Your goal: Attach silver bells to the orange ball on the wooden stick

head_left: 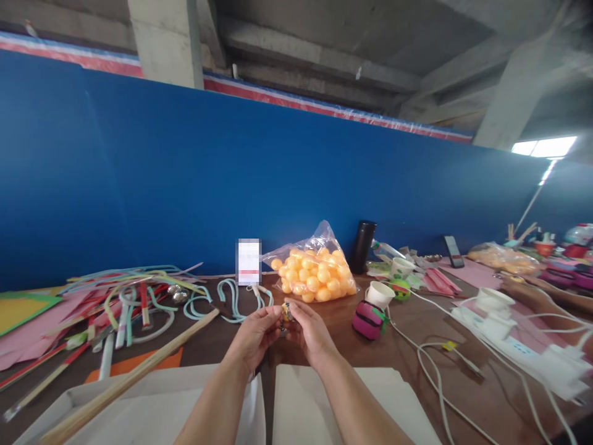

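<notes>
In front of the clear plastic bag of orange ping-pong balls [317, 275], the left hand [258, 332] and right hand [309, 329] pinch a small yellow-and-dark object [286, 313] between their fingers above the desk [337, 324]; what it is exactly, I cannot tell. Right of the bag are a black bottle [364, 247], a white paper cup [380, 295] and a purple pouch [367, 321]. A wooden stick [133, 375] lies to its left.

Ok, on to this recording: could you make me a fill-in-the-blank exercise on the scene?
The right hand and the ____ hand hold a small object.
The orange balls lie ____ the clear bag, not outside it.
The long panel behind the bag is coloured ____.

Missing words: left; inside; blue
</notes>
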